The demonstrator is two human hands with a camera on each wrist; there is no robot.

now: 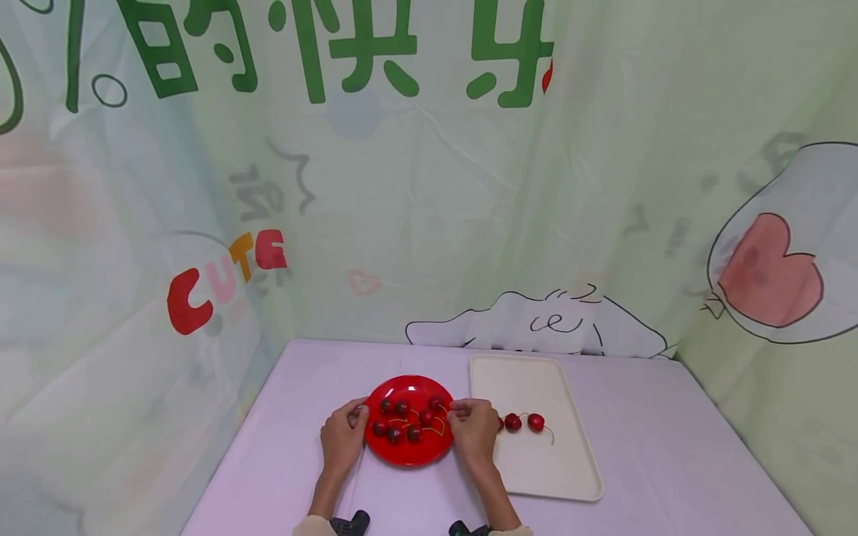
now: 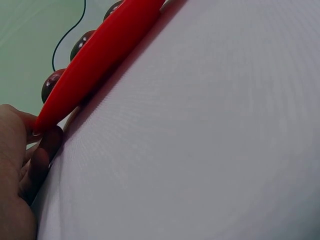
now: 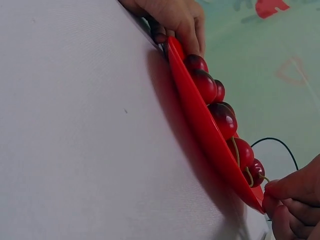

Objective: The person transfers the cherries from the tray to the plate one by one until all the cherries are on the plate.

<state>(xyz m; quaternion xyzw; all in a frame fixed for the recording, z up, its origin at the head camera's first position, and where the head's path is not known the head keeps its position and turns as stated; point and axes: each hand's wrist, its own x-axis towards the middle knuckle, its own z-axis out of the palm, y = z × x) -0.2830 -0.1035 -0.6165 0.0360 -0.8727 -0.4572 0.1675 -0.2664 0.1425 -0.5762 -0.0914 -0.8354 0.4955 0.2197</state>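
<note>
A round red plate (image 1: pixel 411 458) carries several dark red cherries (image 1: pixel 402 407) with green stems. My left hand (image 1: pixel 343 433) pinches the plate's left rim, with fingers curled under the edge in the left wrist view. At the opposite rim is my right hand (image 1: pixel 474 430), thumb and fingertips together. In the right wrist view its fingertips meet the end of a cherry stem (image 3: pixel 263 177) close beside the plate's edge. That stem's cherry (image 3: pixel 256 171) lies inside the rim. A shadow shows beneath the plate along its underside.
Right of the plate lies a cream rectangular tray (image 1: pixel 550 473). On it are a cherry (image 1: pixel 536 422) with a curved stem, another cherry (image 1: pixel 512 422), and a third partly hidden by my right hand. A lilac cloth (image 1: pixel 670 447) covers the table; printed curtains (image 1: pixel 429 223) hang behind and at the sides.
</note>
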